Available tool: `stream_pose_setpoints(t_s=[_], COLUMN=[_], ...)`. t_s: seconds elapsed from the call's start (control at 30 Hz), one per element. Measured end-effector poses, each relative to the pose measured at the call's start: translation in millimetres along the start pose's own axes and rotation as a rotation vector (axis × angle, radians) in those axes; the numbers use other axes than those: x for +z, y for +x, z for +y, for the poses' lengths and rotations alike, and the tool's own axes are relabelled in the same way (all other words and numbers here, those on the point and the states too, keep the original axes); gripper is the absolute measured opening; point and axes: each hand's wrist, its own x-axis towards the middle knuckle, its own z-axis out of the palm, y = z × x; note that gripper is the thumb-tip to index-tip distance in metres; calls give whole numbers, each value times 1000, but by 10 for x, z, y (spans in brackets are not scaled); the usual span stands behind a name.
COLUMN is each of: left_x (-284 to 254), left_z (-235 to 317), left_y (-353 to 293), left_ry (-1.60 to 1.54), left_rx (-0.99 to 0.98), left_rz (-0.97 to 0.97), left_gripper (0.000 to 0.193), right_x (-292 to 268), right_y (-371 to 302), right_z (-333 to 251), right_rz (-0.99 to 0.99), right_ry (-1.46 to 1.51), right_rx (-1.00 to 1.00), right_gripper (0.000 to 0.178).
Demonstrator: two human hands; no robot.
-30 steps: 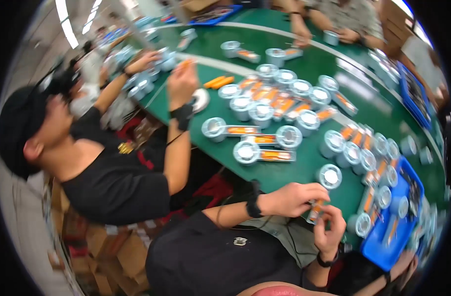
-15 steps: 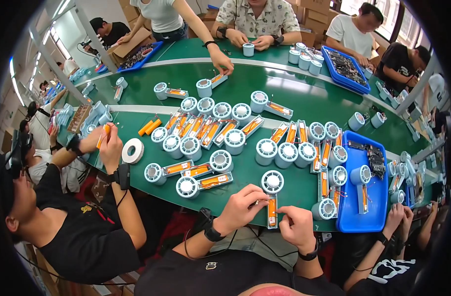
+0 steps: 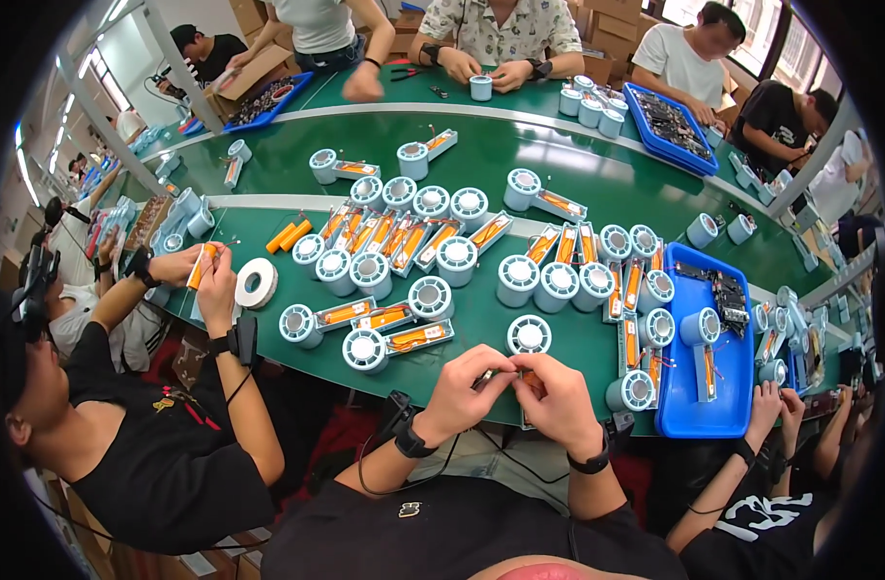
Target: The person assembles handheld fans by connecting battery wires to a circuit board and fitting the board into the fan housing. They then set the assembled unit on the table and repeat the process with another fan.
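Right in front of me lies a light-blue handheld fan body [image 3: 529, 334]. Its round ringed head points away from me, and its open handle with an orange battery is mostly hidden under my hands. My left hand [image 3: 462, 391] is closed at the left of the handle, with a small dark thing, too little seen to name, showing between its fingers. From the right, my right hand [image 3: 561, 394] pinches just below the fan head. Both sets of fingertips meet over the handle's upper part. What they pinch there is too small to make out.
Several similar fan bodies [image 3: 370, 274] stand grouped ahead. A blue tray [image 3: 689, 411] is at my right, holding a fan body and dark parts. Two loose orange batteries [image 3: 290, 236] and a white tape roll [image 3: 256, 282] lie left. A co-worker's hands [image 3: 210, 275] hold a battery.
My right hand has moved left and up from beside the handle to meet my left fingertips below the fan head. Across the table, a person's hand has drawn back from a fan body.
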Motion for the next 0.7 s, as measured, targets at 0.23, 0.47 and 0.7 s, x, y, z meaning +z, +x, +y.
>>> stream_pose_setpoints(t_s=[0.23,0.47,0.7], left_x=[76,-30,3], left_z=[-111,-162,-81], left_y=[-165,-101,-34], left_ry=[-265,-130,20], left_rx=[-128,-48,-24], left_rz=[47,-85,-18], left_gripper=[20,18,14], right_x=[56,116,175], right_y=[6,-18,-16], right_z=[103,127,109], right_rz=[71,131,203], right_ry=[65,6,-83], right_rx=[-126,-147,-176], right_gripper=[17,16,14])
